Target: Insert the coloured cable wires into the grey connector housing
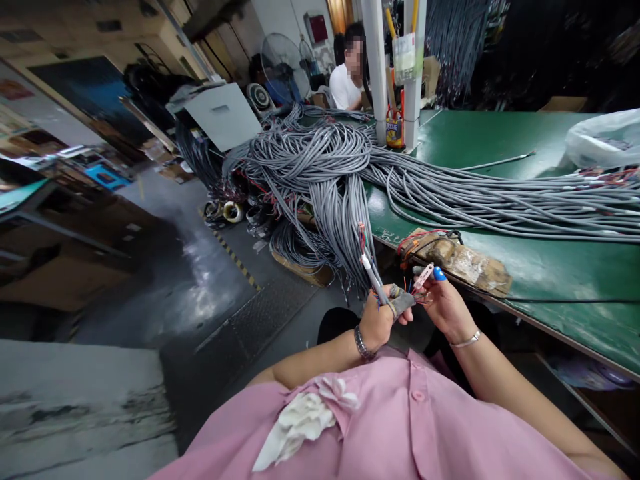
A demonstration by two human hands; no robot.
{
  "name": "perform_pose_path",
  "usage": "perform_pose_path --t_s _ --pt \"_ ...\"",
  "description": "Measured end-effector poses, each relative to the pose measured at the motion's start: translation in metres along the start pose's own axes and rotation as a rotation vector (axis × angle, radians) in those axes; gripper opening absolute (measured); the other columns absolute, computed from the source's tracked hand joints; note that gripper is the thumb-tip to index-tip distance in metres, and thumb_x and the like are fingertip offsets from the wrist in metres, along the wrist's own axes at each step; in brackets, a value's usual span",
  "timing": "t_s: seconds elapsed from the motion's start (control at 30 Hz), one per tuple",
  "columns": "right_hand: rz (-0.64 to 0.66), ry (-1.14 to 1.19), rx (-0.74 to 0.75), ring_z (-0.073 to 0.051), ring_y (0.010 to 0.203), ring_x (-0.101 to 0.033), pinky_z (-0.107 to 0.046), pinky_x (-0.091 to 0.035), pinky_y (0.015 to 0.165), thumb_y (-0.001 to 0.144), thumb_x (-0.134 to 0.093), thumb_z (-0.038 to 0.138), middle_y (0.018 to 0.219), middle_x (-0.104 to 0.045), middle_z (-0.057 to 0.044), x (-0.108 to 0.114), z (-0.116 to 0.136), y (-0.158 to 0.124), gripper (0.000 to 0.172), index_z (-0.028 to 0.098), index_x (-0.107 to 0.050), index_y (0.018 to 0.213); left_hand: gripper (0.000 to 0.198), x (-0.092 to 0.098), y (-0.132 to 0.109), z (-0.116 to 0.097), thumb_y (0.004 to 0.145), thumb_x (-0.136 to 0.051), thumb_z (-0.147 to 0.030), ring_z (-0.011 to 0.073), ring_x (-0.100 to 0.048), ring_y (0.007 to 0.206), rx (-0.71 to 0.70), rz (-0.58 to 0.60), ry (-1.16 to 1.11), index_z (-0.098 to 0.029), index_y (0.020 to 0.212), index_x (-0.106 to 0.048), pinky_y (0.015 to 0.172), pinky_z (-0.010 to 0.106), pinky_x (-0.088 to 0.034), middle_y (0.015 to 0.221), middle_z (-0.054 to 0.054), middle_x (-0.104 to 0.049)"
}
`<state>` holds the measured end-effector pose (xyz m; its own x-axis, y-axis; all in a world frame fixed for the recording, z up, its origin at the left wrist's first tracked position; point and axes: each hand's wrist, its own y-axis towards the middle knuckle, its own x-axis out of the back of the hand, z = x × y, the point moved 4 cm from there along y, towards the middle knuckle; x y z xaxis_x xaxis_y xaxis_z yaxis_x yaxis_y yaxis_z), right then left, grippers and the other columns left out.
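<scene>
My left hand [379,321] is closed around the end of a grey multi-core cable [374,279], with worn grey wrapping on its fingers. From the cable's upper end, above a white sleeve, thin coloured wires [361,233] stick out. Close beside it, my right hand [453,312] pinches a small pale pink connector [424,276] with holes in it; blue covering wraps one fingertip. Thin red, blue and orange wires [411,288] show between the two hands, though where they join the connector is too small to make out.
A large heap of grey cables [320,153] hangs over the end of the green table [575,267], and more run along it. A taped wooden block [460,260] with red wires lies at the near edge. A plastic bag [600,140] is at right. Someone in white [345,87] sits behind.
</scene>
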<state>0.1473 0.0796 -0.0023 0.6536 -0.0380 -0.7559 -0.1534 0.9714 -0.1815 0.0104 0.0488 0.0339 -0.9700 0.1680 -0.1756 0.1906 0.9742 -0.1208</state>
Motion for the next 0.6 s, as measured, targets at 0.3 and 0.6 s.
perform_pose_path --t_s 0.3,0.6 --pt "-0.174 -0.29 0.308 -0.009 0.05 -0.044 -0.022 -0.039 0.049 0.08 -0.07 0.051 0.057 -0.058 0.002 0.009 0.004 0.002 0.034 0.02 -0.066 0.067 0.031 -0.002 0.007 0.005 0.076 -0.07 -0.042 0.0096 -0.053 0.045 -0.002 -0.014 -0.028 -0.014 0.066 -0.061 0.044 0.021 -0.041 0.054 0.001 -0.062" --pt "-0.064 -0.017 0.04 -0.014 0.054 -0.056 -0.028 -0.048 0.053 0.073 -0.068 0.065 0.064 -0.065 -0.001 0.003 -0.009 0.015 0.044 0.021 -0.07 0.077 0.035 -0.001 0.009 0.011 0.076 -0.069 -0.046 0.0098 -0.053 0.046 0.007 0.002 -0.001 -0.014 0.065 -0.059 0.045 0.021 -0.042 0.055 0.002 -0.062"
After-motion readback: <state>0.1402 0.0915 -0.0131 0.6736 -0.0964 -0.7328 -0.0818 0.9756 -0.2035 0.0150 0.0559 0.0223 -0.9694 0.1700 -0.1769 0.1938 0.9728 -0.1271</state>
